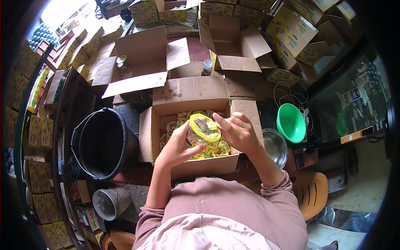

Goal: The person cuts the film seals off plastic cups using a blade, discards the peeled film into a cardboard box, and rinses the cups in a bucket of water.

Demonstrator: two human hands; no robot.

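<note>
My left hand (pixel 175 146) is wrapped round a clear plastic jar with a yellow-rimmed lid (pixel 205 127), tilted so that its top faces me. Close to the lid's right edge is my right hand (pixel 241 132), its fingers curled and the fingertips drawn together. Whatever they pinch is too small to make out. Both hands are above an open cardboard box (pixel 200 168). Inside this box lie many small yellow wrapped packets (pixel 216 151), partly hidden by the jar and my hands.
A black bucket (pixel 104 143) stands left of the box. On the right are a green bowl (pixel 291 123) and a metal bowl (pixel 274 148). Two open cartons (pixel 139 50) (pixel 239 39) and a small jar (pixel 206 67) sit behind. Stacked yellow lemon cartons (pixel 291 31) rise at back right.
</note>
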